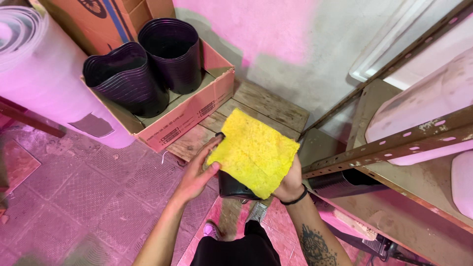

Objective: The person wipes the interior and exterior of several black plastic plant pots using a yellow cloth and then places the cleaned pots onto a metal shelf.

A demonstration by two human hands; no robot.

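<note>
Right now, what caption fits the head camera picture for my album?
Both hands, left and right, hold a yellow cloth over a black pot.

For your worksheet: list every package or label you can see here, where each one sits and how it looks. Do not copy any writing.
Open cardboard box: on a wooden pallet, tan, holding two stacks of black plastic pots.
Black printed labels: on the box's front side, small rectangles.
Second cardboard box: top left behind, brown with blue and black print.
No screens or signs.

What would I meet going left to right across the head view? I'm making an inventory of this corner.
White foam roll → cardboard box of stacked black plant pots → left hand → yellow cloth → right hand → metal shelf rail → white containers on the shelf.
</note>
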